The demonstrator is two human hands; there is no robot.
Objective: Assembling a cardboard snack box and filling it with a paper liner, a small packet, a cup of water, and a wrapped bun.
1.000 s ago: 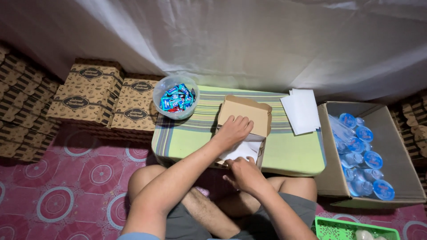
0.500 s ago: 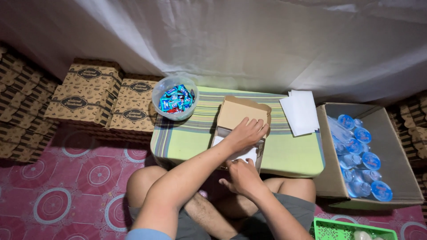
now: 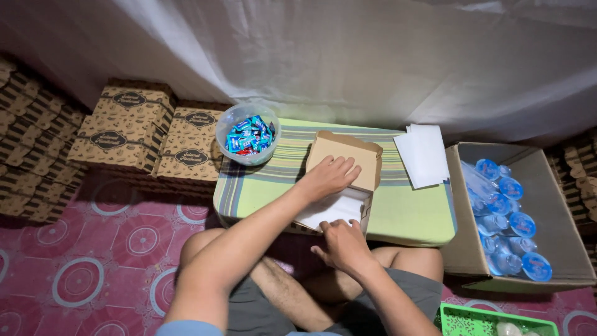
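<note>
Head view: small brown cardboard box [image 3: 345, 177] open on striped green bench [image 3: 410, 214], lid tipped back. Left hand [image 3: 329, 176] flat, fingers spread, pressing white paper liner [image 3: 333, 208] inside box, holding nothing. Right hand [image 3: 343, 244] at box front edge; grip on it cannot tell. Box looks light, thin, easily crushed; best held by side walls. Candy tub [image 3: 249, 134] left, white sheets [image 3: 424, 154] right, carton of water cups [image 3: 507, 214] beside bench.

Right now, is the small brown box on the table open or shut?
Open: the small brown box has its lid tipped back, and white paper lines its inside under the left hand.
</note>
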